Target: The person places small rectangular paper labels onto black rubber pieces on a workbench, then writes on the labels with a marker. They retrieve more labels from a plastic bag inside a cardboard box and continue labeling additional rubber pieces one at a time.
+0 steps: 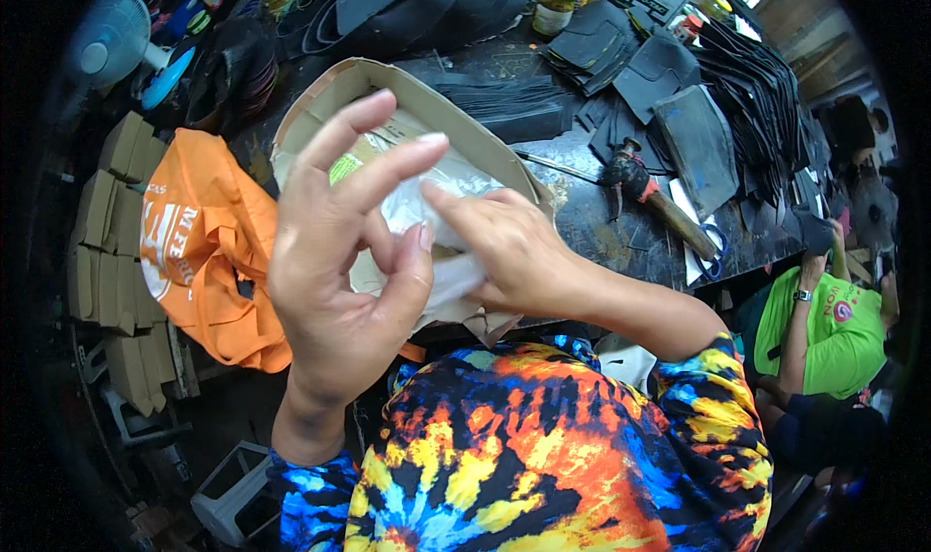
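At the left, tan folded cardboard boxes point(95, 285) stand stacked beside a slumped orange fabric bag with handles point(208, 247). Next comes the bare left hand point(349, 247), raised palm-up toward the view, two fingers extended and the thumb bent inward; it looks loosely open, with nothing visibly held. Behind it sits an open tan cardboard box with upright walls point(364, 79). The thin, translucent whitish plastic film point(453, 279) lies crumpled inside it, partly between the two hands. The bare right hand point(519, 247) reaches over it with bent fingers; their tips are partly hidden, so I cannot tell whether they grip the film or only touch it.

The film should be very light, limp and slippery, apt to cling and tear under a hard pull; a gathered fold or edge seems the best hold. Further right, a wooden-handled hammer point(679, 222) rests on the dark worktable point(580, 232).
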The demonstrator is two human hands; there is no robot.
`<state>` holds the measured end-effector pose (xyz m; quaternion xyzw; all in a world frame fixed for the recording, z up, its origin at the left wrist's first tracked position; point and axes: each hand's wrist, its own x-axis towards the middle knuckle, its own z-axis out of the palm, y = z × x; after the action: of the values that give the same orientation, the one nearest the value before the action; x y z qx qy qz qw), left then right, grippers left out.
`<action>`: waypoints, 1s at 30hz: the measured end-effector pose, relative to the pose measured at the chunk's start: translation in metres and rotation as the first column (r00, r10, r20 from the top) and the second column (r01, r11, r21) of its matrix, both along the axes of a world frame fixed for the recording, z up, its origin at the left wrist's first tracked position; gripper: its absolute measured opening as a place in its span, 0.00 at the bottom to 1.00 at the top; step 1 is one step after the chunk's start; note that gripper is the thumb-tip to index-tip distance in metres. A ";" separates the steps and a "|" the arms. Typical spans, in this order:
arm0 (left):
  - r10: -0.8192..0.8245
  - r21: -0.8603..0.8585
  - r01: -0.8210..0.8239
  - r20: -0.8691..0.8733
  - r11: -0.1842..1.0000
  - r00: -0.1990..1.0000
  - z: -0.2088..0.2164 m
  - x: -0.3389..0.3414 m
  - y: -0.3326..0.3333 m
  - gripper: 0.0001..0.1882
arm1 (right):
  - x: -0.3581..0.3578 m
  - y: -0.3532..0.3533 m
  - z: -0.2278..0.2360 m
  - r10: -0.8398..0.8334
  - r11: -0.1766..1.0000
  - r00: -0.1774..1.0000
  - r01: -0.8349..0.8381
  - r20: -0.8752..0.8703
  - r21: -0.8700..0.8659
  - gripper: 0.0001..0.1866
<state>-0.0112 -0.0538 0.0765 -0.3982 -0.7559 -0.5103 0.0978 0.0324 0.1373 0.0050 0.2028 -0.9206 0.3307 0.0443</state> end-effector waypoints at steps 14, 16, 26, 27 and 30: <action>0.351 0.132 -0.358 0.070 0.924 0.934 -0.042 -0.076 -0.062 0.17 | -0.088 0.157 0.099 -0.308 0.793 0.860 -0.005 -0.407 -0.610 0.12; 0.361 0.035 -0.362 0.041 0.932 0.932 -0.051 -0.083 -0.060 0.16 | -0.118 0.189 0.090 -0.431 0.771 0.792 0.075 -0.433 -0.632 0.13; 0.265 -0.513 -0.301 -0.144 0.804 0.953 -0.079 -0.104 -0.037 0.25 | -0.119 0.188 0.026 -0.291 0.932 0.951 0.306 -0.102 0.196 0.29; 0.251 -0.543 -0.275 -0.118 0.793 0.961 -0.080 -0.105 -0.037 0.35 | -0.112 0.179 0.032 -0.286 0.933 0.929 0.326 -0.236 0.153 0.30; 0.268 -0.633 -0.335 -0.203 0.698 0.942 -0.088 -0.095 -0.027 0.45 | -0.096 0.148 0.054 -0.297 0.939 0.806 0.345 -0.512 -0.001 0.27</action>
<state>-0.1058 -0.0812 -0.0113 -0.3010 -0.9361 -0.1682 0.0691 -0.0637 0.2857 0.0592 0.1255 -0.9118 0.2110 0.3292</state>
